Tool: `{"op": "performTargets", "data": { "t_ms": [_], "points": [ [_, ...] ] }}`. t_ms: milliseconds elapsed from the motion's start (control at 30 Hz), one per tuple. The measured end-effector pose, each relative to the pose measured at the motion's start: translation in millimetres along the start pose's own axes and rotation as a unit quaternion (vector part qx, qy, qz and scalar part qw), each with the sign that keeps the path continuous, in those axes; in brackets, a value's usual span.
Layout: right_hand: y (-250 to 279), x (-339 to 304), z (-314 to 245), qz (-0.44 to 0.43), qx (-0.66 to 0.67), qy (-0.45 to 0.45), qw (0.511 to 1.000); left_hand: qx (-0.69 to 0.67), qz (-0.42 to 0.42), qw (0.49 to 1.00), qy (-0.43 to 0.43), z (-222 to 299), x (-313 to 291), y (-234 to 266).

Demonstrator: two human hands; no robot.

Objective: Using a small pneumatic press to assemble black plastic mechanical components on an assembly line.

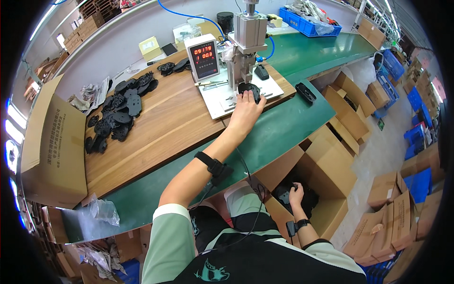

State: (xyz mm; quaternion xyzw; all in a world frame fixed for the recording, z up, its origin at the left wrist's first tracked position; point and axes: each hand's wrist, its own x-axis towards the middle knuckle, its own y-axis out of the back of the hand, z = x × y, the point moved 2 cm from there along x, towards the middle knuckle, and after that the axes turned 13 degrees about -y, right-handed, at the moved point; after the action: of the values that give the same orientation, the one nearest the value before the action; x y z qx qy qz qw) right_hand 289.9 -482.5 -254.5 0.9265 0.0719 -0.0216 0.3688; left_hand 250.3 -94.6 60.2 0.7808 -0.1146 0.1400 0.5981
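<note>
One black part (249, 88) is pressed flat under the spread left hand (246, 110) at the press (247, 45), upper centre, while another (285, 193) is gripped by the right hand (296, 194) in the lower-right box (331, 177); many remain piled (118, 113) upper left.

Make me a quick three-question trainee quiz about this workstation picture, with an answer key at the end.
1. True or false: the left hand rests on a black part under the small press.
2. Where is the right hand? A) on the counter display B) in an open cardboard box beside the bench C) on the green belt
3. Fill in: the pile of black parts lies on the ______ board.

Key: 1 true; 2 B, in the open cardboard box, on black parts; 3 wooden.
</note>
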Motion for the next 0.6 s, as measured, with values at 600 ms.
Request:
{"op": "performTargets", "data": {
  "t_ms": [600],
  "points": [
    [64, -30, -290, 0.027, 0.137, 0.304, 0.942, -0.081, 0.091, 0.993, -0.007, -16, -16, -4]
  ]
}}
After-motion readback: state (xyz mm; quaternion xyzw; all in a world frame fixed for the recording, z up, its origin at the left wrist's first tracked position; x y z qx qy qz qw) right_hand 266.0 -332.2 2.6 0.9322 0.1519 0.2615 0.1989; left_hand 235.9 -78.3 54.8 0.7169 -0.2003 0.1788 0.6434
